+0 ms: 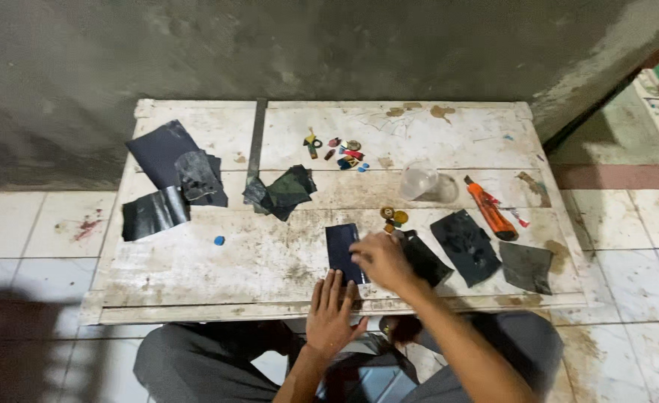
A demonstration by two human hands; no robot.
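**Two hands on one dark sheet**

We count two hands at the near edge of a scuffed, white-painted wooden board point(195, 269). Our left hand point(331, 313) lies flat, fingers spread, its fingertips touching the bottom edge of a small dark-blue rectangular sheet point(340, 250). Our right hand point(380, 260) rests on that sheet's right side with fingers bunched; we cannot tell whether it pinches anything. The sheet lies flat near the board's front middle. Three glossy dark pieces lie to its right: a black strip point(428, 260), a navy quadrilateral point(465, 246) and a grey square point(527, 266). One orange plastic utility knife point(490, 209) and one clear plastic cup point(419, 181) sit behind them.
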